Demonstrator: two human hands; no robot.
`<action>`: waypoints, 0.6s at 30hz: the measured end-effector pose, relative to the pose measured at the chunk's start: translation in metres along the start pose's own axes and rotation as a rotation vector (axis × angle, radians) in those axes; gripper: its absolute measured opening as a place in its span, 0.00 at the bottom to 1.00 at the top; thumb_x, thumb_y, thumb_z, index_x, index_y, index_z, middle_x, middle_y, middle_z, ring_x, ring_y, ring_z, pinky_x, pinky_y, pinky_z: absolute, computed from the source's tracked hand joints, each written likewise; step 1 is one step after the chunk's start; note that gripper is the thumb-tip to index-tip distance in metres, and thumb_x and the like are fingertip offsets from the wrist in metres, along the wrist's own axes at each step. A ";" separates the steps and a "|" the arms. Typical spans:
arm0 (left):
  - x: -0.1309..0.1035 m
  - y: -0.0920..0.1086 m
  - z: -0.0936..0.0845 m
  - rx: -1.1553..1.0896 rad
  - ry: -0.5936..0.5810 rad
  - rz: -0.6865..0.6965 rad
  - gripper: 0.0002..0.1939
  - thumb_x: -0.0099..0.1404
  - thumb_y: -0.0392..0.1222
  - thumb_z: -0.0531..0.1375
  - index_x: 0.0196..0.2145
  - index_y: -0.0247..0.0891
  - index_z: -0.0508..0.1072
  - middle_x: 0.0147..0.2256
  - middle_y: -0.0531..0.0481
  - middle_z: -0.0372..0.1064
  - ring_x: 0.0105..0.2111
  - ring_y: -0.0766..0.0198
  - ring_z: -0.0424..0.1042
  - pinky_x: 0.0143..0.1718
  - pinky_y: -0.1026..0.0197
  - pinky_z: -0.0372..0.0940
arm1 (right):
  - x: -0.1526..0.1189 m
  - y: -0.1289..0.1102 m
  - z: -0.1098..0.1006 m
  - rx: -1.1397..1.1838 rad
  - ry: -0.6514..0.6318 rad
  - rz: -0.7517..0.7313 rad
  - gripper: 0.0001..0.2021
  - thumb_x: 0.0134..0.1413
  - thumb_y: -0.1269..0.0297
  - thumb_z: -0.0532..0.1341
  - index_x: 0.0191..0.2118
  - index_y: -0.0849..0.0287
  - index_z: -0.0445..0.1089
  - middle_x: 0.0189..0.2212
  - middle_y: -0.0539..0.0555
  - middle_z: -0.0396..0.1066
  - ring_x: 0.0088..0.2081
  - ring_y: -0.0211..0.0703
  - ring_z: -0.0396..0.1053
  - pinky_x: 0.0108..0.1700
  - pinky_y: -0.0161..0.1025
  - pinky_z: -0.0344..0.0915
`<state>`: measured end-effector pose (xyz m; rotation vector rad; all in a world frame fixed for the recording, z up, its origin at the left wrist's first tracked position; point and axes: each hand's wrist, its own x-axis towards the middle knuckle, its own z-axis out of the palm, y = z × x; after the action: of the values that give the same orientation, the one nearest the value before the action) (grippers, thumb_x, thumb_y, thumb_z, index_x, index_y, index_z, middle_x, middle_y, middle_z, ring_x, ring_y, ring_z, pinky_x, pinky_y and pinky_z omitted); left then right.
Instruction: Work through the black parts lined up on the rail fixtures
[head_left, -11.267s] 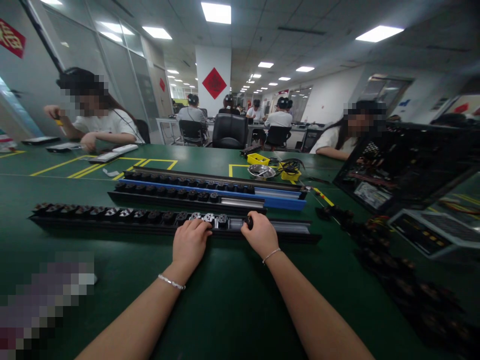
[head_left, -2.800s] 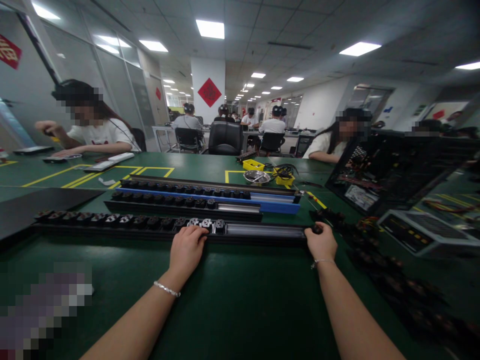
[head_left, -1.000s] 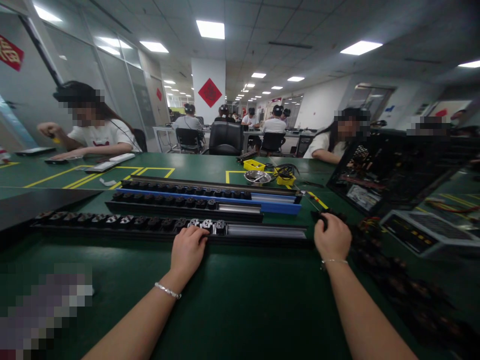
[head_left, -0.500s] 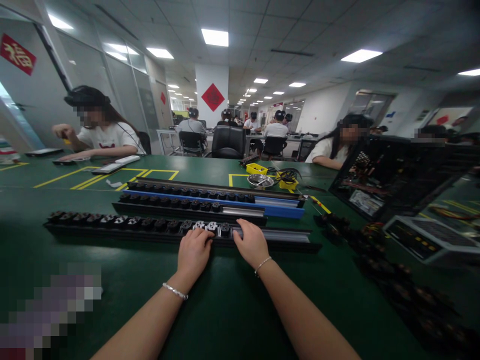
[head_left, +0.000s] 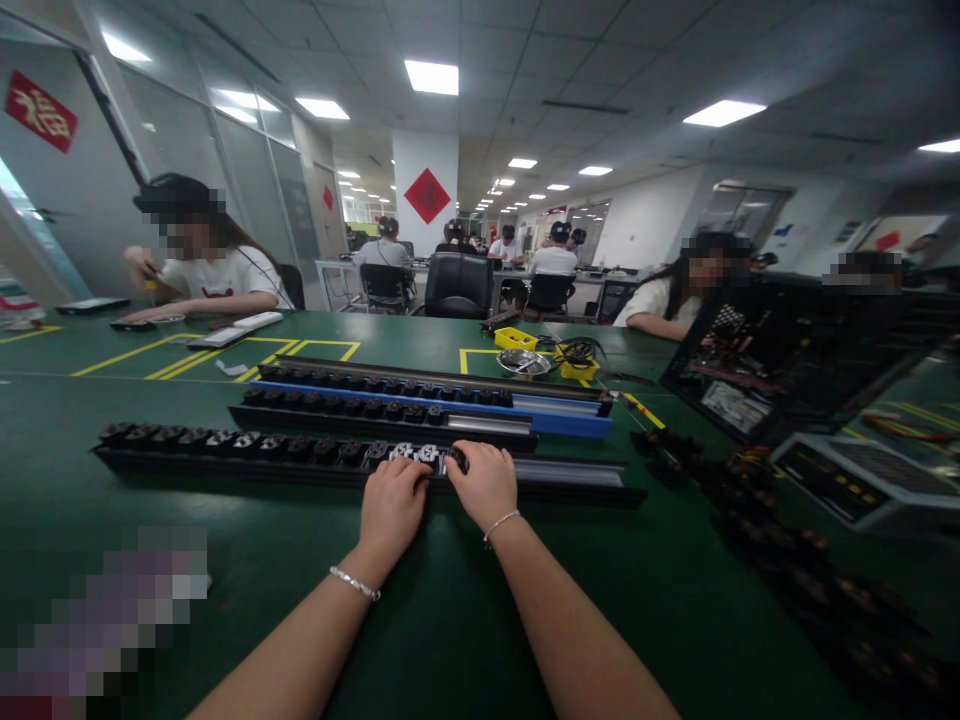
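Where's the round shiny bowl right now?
In the head view, the bowl is right of centre, on the table beyond the rails, just left of the yellow box with the cables.

Bright ceiling panels light white walls, glass partitions and a black chair.

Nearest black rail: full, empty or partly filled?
Partly filled: modules line the rail up to the right hand; bare channel shows rightward.

At centre, two hands, two bracelets, one blue rail; above, one bowl, two yellow bins; right, one power supply.
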<state>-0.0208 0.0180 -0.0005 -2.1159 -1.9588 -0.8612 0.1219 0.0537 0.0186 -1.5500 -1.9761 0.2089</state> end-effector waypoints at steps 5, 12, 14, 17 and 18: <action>-0.001 0.000 0.000 -0.005 0.000 0.010 0.09 0.59 0.35 0.55 0.36 0.42 0.73 0.35 0.49 0.69 0.36 0.58 0.64 0.39 0.57 0.61 | 0.001 -0.001 -0.002 -0.018 -0.032 0.015 0.15 0.54 0.55 0.53 0.44 0.52 0.70 0.44 0.52 0.72 0.48 0.45 0.63 0.55 0.47 0.48; 0.000 0.000 -0.001 -0.019 -0.002 0.010 0.09 0.59 0.35 0.55 0.36 0.42 0.73 0.35 0.48 0.70 0.36 0.58 0.64 0.39 0.56 0.61 | 0.001 -0.001 -0.004 -0.005 -0.049 0.009 0.14 0.55 0.57 0.53 0.43 0.54 0.70 0.43 0.55 0.72 0.48 0.47 0.64 0.55 0.49 0.49; 0.000 0.000 -0.001 -0.022 0.000 0.010 0.09 0.59 0.35 0.55 0.36 0.42 0.73 0.35 0.48 0.70 0.36 0.58 0.65 0.39 0.56 0.61 | 0.001 -0.001 -0.004 -0.005 -0.054 0.008 0.14 0.55 0.58 0.53 0.43 0.55 0.70 0.43 0.55 0.72 0.48 0.47 0.64 0.56 0.50 0.48; 0.000 -0.002 0.000 -0.025 0.001 0.012 0.09 0.59 0.35 0.55 0.36 0.42 0.73 0.36 0.49 0.70 0.36 0.58 0.65 0.40 0.56 0.61 | 0.001 -0.002 -0.004 0.004 -0.056 0.013 0.14 0.54 0.59 0.53 0.43 0.55 0.69 0.42 0.56 0.72 0.48 0.47 0.64 0.56 0.51 0.48; 0.000 -0.002 0.001 -0.024 0.002 0.015 0.09 0.59 0.35 0.55 0.36 0.42 0.73 0.36 0.49 0.70 0.37 0.58 0.65 0.40 0.56 0.61 | 0.001 -0.002 -0.004 0.006 -0.056 0.016 0.14 0.54 0.59 0.53 0.43 0.55 0.69 0.42 0.56 0.72 0.48 0.48 0.64 0.56 0.51 0.48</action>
<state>-0.0226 0.0184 -0.0019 -2.1393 -1.9391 -0.8886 0.1224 0.0533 0.0234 -1.5726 -2.0047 0.2671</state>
